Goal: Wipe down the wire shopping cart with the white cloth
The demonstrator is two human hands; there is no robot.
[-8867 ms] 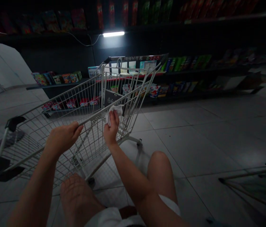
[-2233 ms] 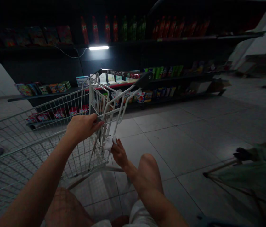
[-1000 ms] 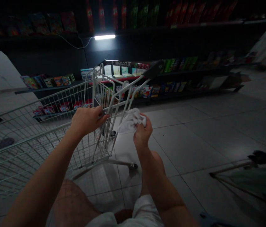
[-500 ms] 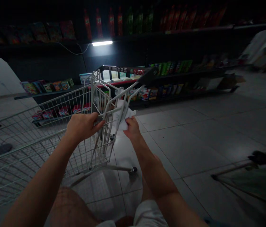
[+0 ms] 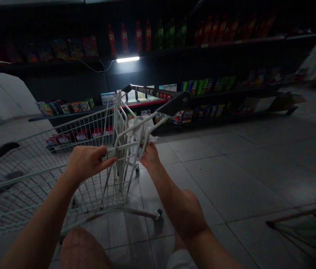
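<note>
A white wire shopping cart (image 5: 48,157) stands in front of me on a dim tiled floor, its black push handle (image 5: 171,102) to the upper right. My left hand (image 5: 86,161) is closed round a wire bar near the cart's rear corner. My right hand (image 5: 149,156) presses a crumpled white cloth (image 5: 139,132) against the frame bars just below the handle. Both my bare knees show at the bottom.
Dark store shelves (image 5: 202,93) with colourful packets and bottles run behind the cart, lit by one tube lamp (image 5: 127,59). The frame of another cart (image 5: 303,220) juts in at the lower right. Grey floor tiles (image 5: 230,168) stretch to the right.
My right hand has brought the cloth up from the cart's lower rear corner to the bars under the handle. My left hand has kept its grip on the cart.
</note>
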